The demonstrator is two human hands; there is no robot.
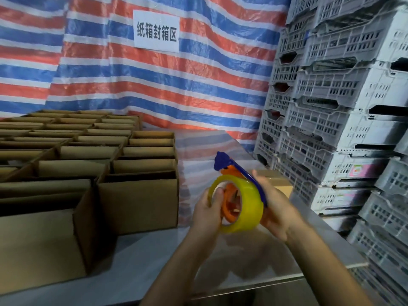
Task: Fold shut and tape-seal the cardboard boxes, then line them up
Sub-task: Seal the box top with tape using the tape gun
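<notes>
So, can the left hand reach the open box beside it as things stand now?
Probably yes: the open box stands just left of the left hand with only bare table between, but that hand now grips the tape dispenser.

From my end, what's carrying everything is a shiny grey table point(154, 261). Its whole left side is packed with open cardboard boxes point(136, 195) in tight rows, touching each other and running from the near edge right back to the far edge. One closed box point(278, 182) sits alone at the right edge, well apart from that lot.
</notes>
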